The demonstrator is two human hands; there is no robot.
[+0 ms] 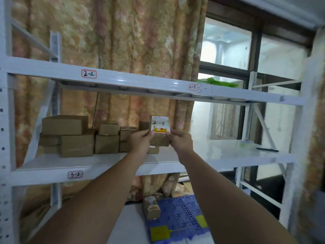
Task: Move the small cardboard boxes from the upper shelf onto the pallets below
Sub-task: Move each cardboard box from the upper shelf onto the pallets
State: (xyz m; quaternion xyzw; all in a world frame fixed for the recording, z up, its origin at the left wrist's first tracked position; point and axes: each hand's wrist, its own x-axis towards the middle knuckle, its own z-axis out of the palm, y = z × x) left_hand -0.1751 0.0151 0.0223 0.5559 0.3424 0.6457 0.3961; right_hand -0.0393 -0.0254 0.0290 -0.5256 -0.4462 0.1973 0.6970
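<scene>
Two hands take hold of a small cardboard box on a white metal shelf.

The left hand [142,138] and right hand [179,140] grip the small cardboard box [159,141] from either side, fingers curled round its edges; its white label [160,124] reads "2-3". It sits at the right end of a row of stacked brown boxes [70,136] on the shelf [112,162] tagged "3-2". Below, another box [152,207] lies on a blue plastic pallet [179,217]. A pen [267,149] lies further right on the shelf, and a patterned curtain [133,36] hangs behind.
</scene>
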